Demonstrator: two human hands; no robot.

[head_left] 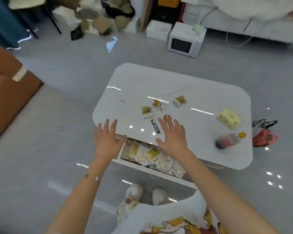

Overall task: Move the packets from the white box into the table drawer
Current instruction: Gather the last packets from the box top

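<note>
The table drawer (152, 171) stands pulled out under the white table (201, 92), filled with several white and yellow packets (152, 153). My left hand (107, 141) hovers with fingers spread over the drawer's left corner, holding nothing. My right hand (173, 136) is spread flat over the table's front edge, above the drawer. Just beyond its fingers lie a dark stick packet (155, 126), a round orange snack (167, 118) and three small yellow snack packets (159, 104). No white box is clearly seen on the table.
A yellow carton (228, 120) and a lying drink bottle (229, 140) sit at the table's right end. A red bag (264, 137) is on the floor to the right. A brown sofa (8, 92) is at left, and a small white appliance (184, 43) stands beyond the table.
</note>
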